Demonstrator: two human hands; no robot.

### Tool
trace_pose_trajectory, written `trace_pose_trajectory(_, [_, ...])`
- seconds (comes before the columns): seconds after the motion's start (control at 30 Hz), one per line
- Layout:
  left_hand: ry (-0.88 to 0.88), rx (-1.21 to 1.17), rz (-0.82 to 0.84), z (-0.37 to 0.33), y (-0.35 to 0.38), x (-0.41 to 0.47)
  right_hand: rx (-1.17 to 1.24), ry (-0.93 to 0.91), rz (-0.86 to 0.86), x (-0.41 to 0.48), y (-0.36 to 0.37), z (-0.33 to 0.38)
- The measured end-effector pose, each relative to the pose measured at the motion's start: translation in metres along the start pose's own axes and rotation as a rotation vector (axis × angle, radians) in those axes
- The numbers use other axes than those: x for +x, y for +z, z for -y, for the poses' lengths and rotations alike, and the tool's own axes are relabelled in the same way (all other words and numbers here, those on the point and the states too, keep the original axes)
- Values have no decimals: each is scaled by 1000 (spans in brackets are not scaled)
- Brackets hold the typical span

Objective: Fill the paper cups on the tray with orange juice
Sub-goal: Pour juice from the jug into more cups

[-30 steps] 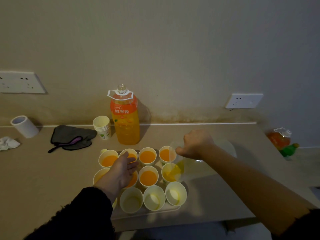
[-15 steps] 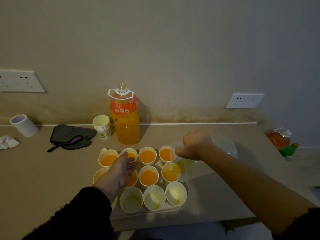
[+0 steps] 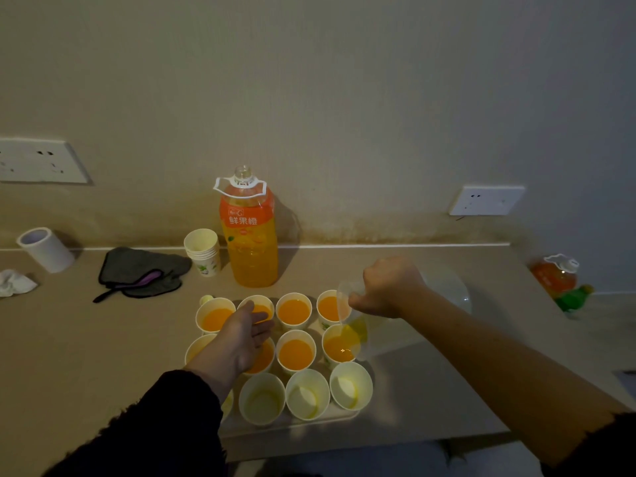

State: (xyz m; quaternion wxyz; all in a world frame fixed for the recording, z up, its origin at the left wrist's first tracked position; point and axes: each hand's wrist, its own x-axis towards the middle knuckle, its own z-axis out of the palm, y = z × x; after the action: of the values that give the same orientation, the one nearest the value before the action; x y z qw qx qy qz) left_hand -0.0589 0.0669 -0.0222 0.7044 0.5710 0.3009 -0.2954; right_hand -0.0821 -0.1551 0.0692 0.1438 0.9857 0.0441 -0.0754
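Several paper cups stand in rows on a pale tray (image 3: 330, 421) near the counter's front edge. The back and middle rows hold orange juice; the front cups (image 3: 307, 394) look nearly empty. My right hand (image 3: 390, 287) grips a clear plastic jug (image 3: 364, 333), tipped to the left, and a thin stream of juice runs into the rightmost middle-row cup (image 3: 340, 346). My left hand (image 3: 242, 333) lies flat with relaxed fingers over the cups on the left side of the tray and hides part of them. An uncapped large orange juice bottle (image 3: 249, 235) stands behind the tray.
A stack of spare paper cups (image 3: 203, 251) stands left of the bottle. Further left lie a dark cloth (image 3: 141, 271), a white tape roll (image 3: 44, 249) and a crumpled tissue (image 3: 13, 282). A second orange bottle (image 3: 555, 275) and a green object (image 3: 574, 297) sit lower right.
The juice level in the rightmost middle-row cup has risen as the jug keeps pouring. Both hands have stayed about where they were.
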Motion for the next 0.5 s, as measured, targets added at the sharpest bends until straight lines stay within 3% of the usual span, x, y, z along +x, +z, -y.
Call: trace_pose_trajectory(0.5, [-9,8,3,1,2,-2,-22,-10,-23,-2,3,-2])
